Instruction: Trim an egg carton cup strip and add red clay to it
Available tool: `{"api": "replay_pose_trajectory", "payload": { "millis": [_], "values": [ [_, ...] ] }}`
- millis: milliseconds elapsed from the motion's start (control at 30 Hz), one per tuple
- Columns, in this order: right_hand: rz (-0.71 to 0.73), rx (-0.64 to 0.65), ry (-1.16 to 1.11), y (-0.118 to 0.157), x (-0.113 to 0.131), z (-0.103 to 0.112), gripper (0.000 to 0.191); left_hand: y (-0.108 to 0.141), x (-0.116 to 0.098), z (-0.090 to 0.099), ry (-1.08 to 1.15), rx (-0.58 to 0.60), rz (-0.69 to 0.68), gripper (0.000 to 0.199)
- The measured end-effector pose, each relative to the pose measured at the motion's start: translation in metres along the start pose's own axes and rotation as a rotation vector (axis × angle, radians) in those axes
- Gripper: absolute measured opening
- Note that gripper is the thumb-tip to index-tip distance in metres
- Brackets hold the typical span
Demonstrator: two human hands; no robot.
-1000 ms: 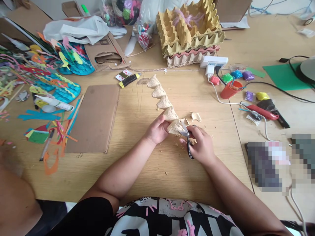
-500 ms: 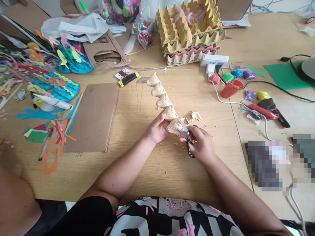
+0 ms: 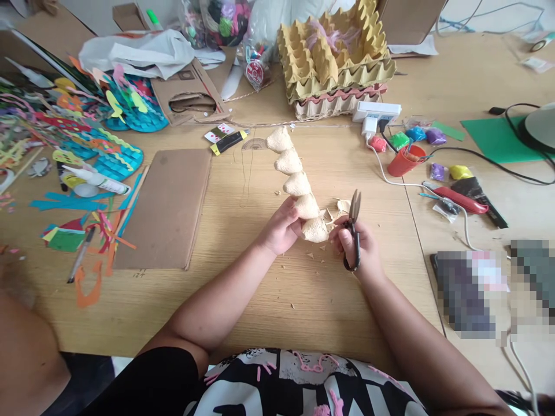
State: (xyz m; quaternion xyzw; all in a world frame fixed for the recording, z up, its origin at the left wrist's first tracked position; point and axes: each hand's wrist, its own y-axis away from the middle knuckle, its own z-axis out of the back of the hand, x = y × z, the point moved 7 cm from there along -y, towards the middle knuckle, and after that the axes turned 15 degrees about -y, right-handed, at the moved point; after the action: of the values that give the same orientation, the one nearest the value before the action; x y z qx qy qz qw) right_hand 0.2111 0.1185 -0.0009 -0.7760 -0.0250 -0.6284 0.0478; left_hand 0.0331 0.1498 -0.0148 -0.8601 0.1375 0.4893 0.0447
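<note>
My left hand (image 3: 281, 226) grips the near end of a pale egg-carton strip (image 3: 297, 184), a row of several joined cups that slants away from me. In my right hand (image 3: 363, 245) is a pair of black-handled scissors (image 3: 354, 225), blades pointing up and away from the strip. Its fingertips are close to the strip's nearest cup; whether they touch it I cannot tell. Torn carton scraps (image 3: 344, 205) lie on the table just beyond my right hand, and small crumbs are scattered around.
Stacked egg trays (image 3: 338, 75) stand at the back. A cardboard sheet (image 3: 160, 208) lies to the left, beside paper strips and a glue bottle (image 3: 97, 180). On the right are a power strip (image 3: 377, 111), an orange cup (image 3: 406, 160), cables and a red-handled tool (image 3: 462, 199).
The scissors have come off the strip's nearest cup, moved right and turned blades-up. The strip has shifted slightly to the right in my left hand.
</note>
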Motion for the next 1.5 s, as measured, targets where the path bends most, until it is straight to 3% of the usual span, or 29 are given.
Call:
{"api": "replay_pose_trajectory", "payload": {
  "millis": [200, 300, 467, 633, 833, 1000, 1233, 1500],
  "values": [
    [-0.153, -0.006, -0.253, -0.007, -0.015, -0.002, 0.050, 0.004, 0.007, -0.016, -0.182, 0.132, -0.014, 0.063],
    [-0.229, 0.028, -0.324, -0.007, -0.022, -0.007, 0.051, 0.007, 0.012, -0.018, -0.212, 0.134, -0.011, 0.066],
    [-0.216, 0.020, -0.315, -0.009, -0.019, -0.009, 0.060, 0.009, 0.011, -0.022, -0.227, 0.147, -0.063, 0.070],
    [-0.145, 0.013, -0.308, -0.012, -0.011, -0.003, 0.055, 0.003, 0.010, -0.013, -0.109, 0.038, -0.024, 0.069],
    [-0.172, 0.059, -0.279, -0.012, -0.015, -0.001, 0.054, -0.002, 0.004, -0.001, 0.011, -0.084, 0.008, 0.042],
    [-0.187, 0.116, -0.261, -0.009, -0.019, -0.010, 0.057, 0.001, 0.000, -0.008, 0.003, 0.005, -0.013, 0.055],
    [-0.225, 0.222, -0.193, 0.001, -0.015, -0.023, 0.045, 0.005, -0.002, -0.020, -0.012, 0.102, -0.006, 0.066],
    [-0.056, -0.006, -0.012, -0.002, -0.006, -0.001, 0.039, 0.007, 0.004, -0.010, -0.123, 0.076, 0.020, 0.054]
  ]
}}
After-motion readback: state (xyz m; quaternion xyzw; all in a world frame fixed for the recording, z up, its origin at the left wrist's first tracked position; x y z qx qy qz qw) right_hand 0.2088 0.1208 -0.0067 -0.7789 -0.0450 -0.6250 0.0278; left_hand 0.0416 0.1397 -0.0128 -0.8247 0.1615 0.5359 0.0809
